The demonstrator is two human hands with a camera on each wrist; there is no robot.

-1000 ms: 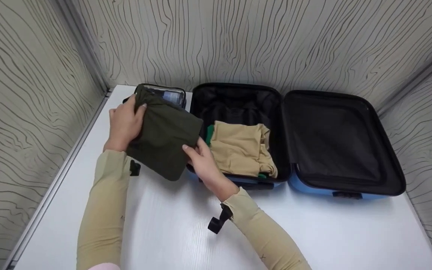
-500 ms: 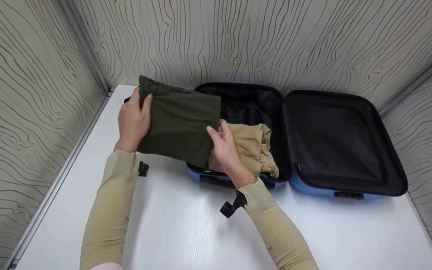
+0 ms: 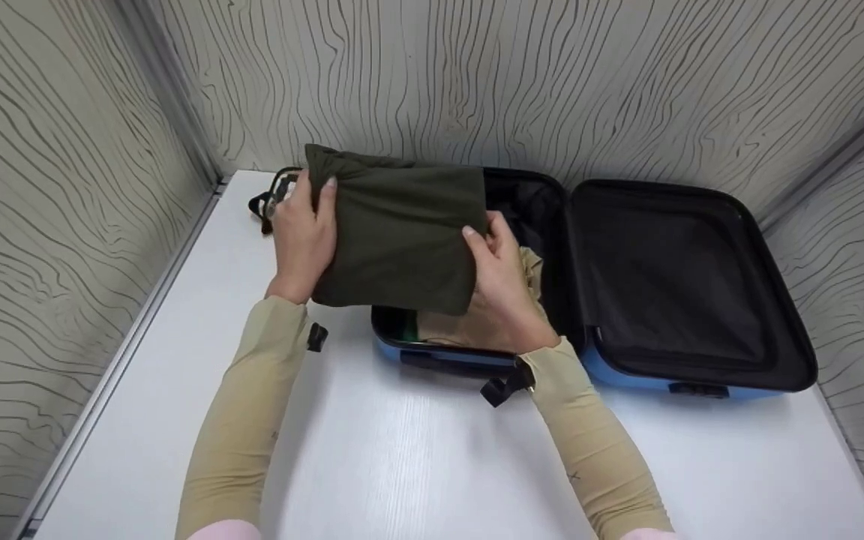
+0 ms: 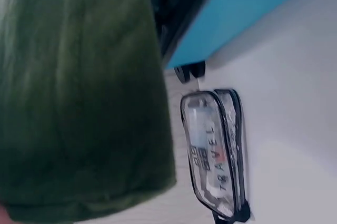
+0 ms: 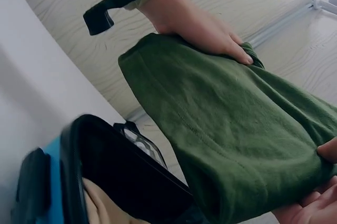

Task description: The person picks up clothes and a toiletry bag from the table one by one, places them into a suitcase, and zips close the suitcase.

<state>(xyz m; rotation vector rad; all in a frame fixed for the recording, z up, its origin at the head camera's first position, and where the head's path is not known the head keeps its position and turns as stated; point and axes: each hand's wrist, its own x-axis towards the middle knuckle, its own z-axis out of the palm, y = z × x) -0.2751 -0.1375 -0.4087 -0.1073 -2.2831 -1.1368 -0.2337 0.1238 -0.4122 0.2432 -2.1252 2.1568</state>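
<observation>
Olive cloth (image 3: 402,232) has shifted right, pinched between the fingers (image 3: 328,199) of your left hand (image 3: 303,244) and right hand (image 3: 508,283), partly over the suitcase (image 3: 565,300) below them. Unsupported lower edge could unfold if either pinch slackens.

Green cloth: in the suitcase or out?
Out. Left hand and right hand hold the green cloth up; in the head view it covers part of the suitcase rim, so it isn't lying inside.

The folded dark green cloth (image 3: 402,236), roughly square and lightly creased, is held up between the left hand (image 3: 306,244) and the right hand (image 3: 505,277), its gathered corner just beyond the left hand.
</observation>
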